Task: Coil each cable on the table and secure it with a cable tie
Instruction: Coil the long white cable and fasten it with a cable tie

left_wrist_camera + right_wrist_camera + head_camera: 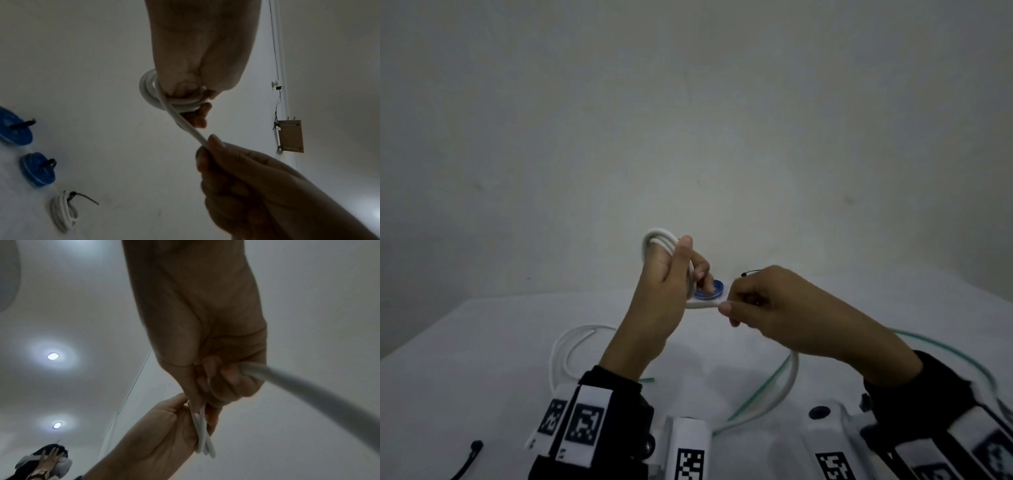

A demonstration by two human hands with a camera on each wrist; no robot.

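My left hand (692, 260) is raised above the table and grips a small coil of white cable (658, 238) wound round its fingers. A strand of that cable (185, 126) runs from the coil to my right hand (727, 311), which pinches it between thumb and forefinger. From the right hand the rest of the cable (308, 386) trails away toward the table. The right wrist view shows the coil (202, 434) edge-on in the left hand (164, 423). A black cable tie (468, 459) lies at the near left of the table.
Two blue coils (14, 128) (38, 168) and a white coil (63, 209), each with a black tie, lie at the back of the white table (482, 342). A loose white cable (566, 346) lies left and a green-edged one (787, 380) right. Another person (41, 462) is nearby.
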